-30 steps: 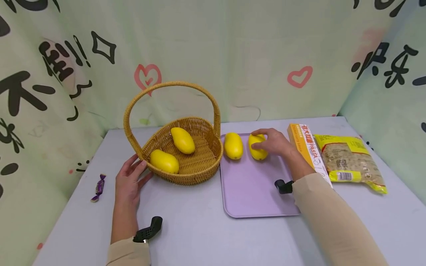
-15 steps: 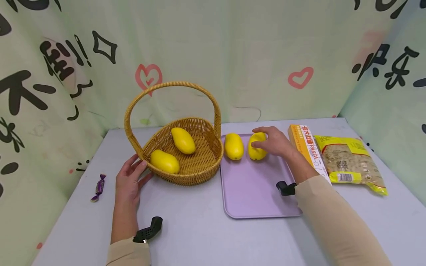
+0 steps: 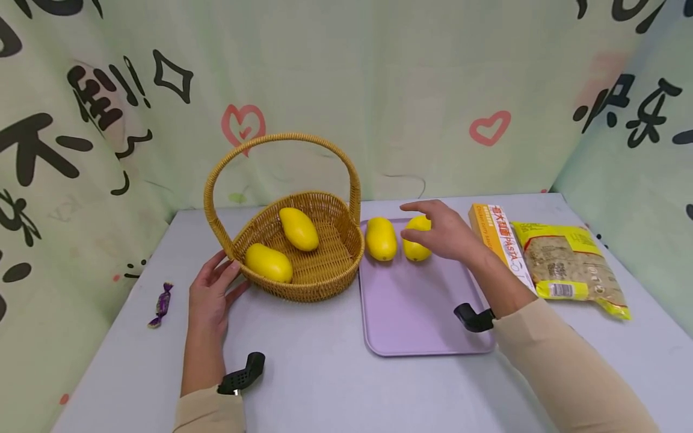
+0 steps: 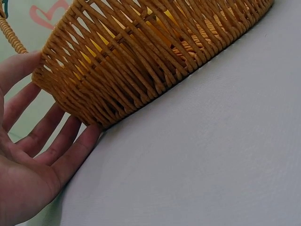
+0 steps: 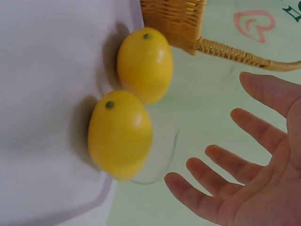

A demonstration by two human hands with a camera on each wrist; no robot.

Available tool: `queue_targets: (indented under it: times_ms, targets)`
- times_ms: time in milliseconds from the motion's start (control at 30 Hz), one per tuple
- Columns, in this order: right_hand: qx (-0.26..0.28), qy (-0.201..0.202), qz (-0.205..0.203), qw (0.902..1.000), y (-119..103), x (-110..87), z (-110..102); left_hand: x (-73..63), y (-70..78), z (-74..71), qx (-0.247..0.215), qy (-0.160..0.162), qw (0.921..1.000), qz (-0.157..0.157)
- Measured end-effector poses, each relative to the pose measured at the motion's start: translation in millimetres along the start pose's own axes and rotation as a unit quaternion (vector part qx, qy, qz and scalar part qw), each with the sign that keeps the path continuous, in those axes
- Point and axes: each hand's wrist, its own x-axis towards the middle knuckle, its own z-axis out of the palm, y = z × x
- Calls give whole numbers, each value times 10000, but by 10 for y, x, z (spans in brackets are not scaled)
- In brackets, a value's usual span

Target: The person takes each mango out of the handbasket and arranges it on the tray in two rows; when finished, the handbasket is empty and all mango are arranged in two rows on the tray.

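My left hand [image 3: 211,297] rests at the left side of a wicker basket [image 3: 325,270]; in the left wrist view its fairly straight fingers touch the woven wall [image 4: 117,80]. Inside lie two yellow mangoes, one at the front left [image 3: 269,263] and another behind it [image 3: 299,230]. Two more sit side by side at the far end of a lilac tray [image 3: 411,313]: a left mango [image 3: 381,239] and a right mango [image 3: 415,252]. My right hand [image 3: 446,231] hovers over the right one, partly hiding it. In the right wrist view its spread fingers [image 5: 225,162] hold nothing and stand apart from both mangoes.
Right of the tray lie an orange-and-white pasta box [image 3: 500,240] and a yellow-and-clear food bag [image 3: 574,264]. A purple wrapped candy [image 3: 160,305] lies at the left of the white table [image 3: 314,373]. The basket's tall handle [image 3: 287,137] arches upward. Printed curtains stand behind.
My right hand has let go of the right mango, its fingers spreading and lifting slightly away. The mango stays on the tray. My left hand keeps its place at the basket.
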Motion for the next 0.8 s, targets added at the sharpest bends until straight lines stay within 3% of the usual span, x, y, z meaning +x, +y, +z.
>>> queue_targets:
  times_ms: [500, 800]
  targets:
    - [509, -50, -459, 9976, -330, -102, -6, -21, 3, 18, 30, 28, 10000, 75]
    - [966, -247, -732, 9923, -529, -26, 73, -17, -9, 12, 65, 35, 9999, 110]
